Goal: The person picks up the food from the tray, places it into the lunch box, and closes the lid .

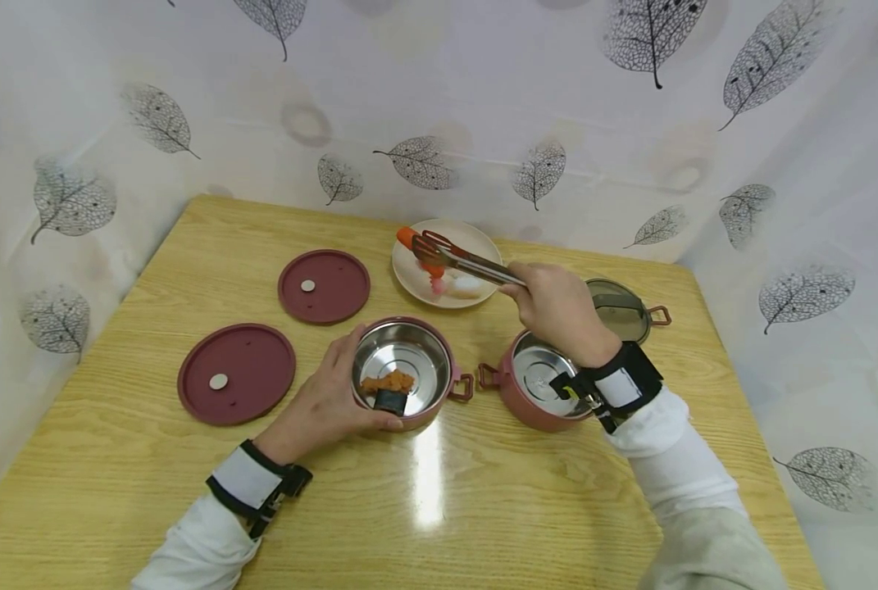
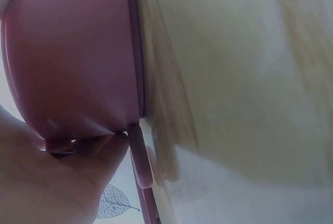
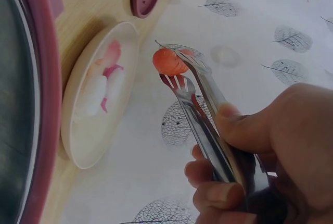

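In the head view my left hand (image 1: 324,401) grips the near-left side of a pink pot (image 1: 442,348), its thumb along the near rim. Inside that pot lie an orange-brown crumbly piece (image 1: 390,381) and a dark rolled piece (image 1: 390,401). My right hand (image 1: 560,307) holds metal tongs (image 1: 483,266) over the cream plate (image 1: 486,246). Between the tong tips is an orange carrot-like piece (image 3: 167,61), clear of the plate in the right wrist view. White and pink pieces (image 3: 96,91) lie on the plate. The left wrist view shows the pot's outer wall (image 2: 73,52) close up.
A second pink pot (image 1: 530,406) with a steel interior stands under my right forearm, its handle close to the first pot's handle. Behind it lies a glass lid (image 1: 616,299). Two maroon lids (image 1: 324,307) lie on the left of the wooden table (image 1: 350,508). A leaf-print curtain hangs behind.
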`<state>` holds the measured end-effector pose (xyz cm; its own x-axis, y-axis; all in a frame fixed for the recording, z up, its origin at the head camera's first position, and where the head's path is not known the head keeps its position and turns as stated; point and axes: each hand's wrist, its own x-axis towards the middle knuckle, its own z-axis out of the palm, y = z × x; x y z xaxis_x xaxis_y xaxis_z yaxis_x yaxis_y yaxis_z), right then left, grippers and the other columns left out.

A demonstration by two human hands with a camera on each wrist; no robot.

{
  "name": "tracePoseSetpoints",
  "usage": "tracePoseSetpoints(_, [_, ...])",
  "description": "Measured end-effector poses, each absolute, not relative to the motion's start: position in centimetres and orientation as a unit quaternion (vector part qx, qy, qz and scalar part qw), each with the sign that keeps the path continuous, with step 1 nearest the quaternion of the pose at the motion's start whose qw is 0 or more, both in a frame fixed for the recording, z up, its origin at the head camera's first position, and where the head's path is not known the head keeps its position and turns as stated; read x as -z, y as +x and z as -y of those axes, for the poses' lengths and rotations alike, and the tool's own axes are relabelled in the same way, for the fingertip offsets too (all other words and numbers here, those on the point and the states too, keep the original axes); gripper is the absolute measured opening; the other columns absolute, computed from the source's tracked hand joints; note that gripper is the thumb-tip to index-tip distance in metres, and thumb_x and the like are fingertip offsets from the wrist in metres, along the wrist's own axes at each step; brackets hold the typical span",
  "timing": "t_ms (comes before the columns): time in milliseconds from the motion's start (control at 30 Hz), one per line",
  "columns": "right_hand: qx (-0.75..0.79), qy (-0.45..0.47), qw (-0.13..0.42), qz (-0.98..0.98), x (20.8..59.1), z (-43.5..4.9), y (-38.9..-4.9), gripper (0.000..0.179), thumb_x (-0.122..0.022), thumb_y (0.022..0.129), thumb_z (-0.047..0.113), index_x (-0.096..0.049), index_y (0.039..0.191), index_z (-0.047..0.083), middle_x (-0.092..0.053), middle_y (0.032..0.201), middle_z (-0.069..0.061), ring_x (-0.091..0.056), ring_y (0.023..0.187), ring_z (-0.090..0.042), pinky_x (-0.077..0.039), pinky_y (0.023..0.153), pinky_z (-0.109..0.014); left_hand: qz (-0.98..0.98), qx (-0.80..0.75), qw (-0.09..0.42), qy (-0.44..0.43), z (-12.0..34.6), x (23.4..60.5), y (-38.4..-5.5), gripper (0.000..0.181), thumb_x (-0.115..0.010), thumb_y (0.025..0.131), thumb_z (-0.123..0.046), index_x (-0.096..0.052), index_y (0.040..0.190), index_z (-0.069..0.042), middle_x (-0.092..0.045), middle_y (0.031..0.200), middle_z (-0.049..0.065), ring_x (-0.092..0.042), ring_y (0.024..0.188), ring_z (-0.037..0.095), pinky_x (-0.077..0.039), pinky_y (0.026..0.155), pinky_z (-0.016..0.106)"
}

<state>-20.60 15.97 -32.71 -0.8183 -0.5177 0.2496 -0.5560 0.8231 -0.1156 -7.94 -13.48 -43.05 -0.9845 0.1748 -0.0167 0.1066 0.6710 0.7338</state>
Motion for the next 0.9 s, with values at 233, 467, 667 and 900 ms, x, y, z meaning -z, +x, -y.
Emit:
tracePoseSetpoints(233, [-0.121, 0.303, 0.095, 0.941, 31.2, -17.0, -19.5, 0.016, -0.056, 0.094, 0.029, -0.059, 0.089, 0.014, -0.05, 0.066, -0.001, -0.042, 0.053, -0.015, -0.031, 0.051, -0.028, -0.912, -0.401, 0.046, 0.077, 13.4, 43.1, -8.0, 0.132, -0.074, 0.049, -0.075, 0.0, 0.15, -0.035, -0.024, 0.148, 0.012, -0.04, 0.128, 0.029, -0.043, 0.096, 0.051])
tracePoseSetpoints(467, [-0.139, 0.333, 0.091, 0.928, 29.6, -17.8, -18.3, 0.015, -0.058, 0.093, 0.027, -0.057, 0.086, 0.015, -0.046, 0.063, 0.001, -0.037, 0.053, -0.012, -0.029, 0.052, -0.027, -0.912, -0.398, 0.048, 0.08, 13.4, 43.0, -7.9, 0.131, -0.074, 0.05, -0.076, 0.0, 0.15, -0.035, -0.024, 0.148, 0.013, -0.041, 0.127, 0.03, -0.043, 0.095, 0.051])
tracePoseSetpoints(667, [-0.139, 0.372, 0.082, 0.914, 29.4, -18.7, -17.4, 0.015, -0.062, 0.091, 0.024, -0.066, 0.1, 0.013, -0.063, 0.076, 0.001, -0.049, 0.058, -0.012, -0.039, 0.057, -0.029, -0.914, -0.394, 0.048, 0.08, 13.4, 43.1, -7.9, 0.133, -0.074, 0.05, -0.076, -0.001, 0.151, -0.031, -0.023, 0.149, 0.014, -0.041, 0.128, 0.031, -0.044, 0.095, 0.052])
tracePoseSetpoints(900, [-0.13, 0.417, 0.04, 0.898, 29.5, -19.4, -16.5, 0.032, -0.062, 0.09, 0.027, -0.066, 0.117, 0.01, -0.071, 0.105, -0.006, -0.069, 0.085, -0.018, -0.054, 0.072, -0.037, -0.914, -0.395, 0.044, 0.081, 13.5, 43.2, -8.0, 0.132, -0.074, 0.049, -0.076, 0.001, 0.15, -0.035, -0.023, 0.15, 0.013, -0.042, 0.127, 0.03, -0.044, 0.095, 0.052])
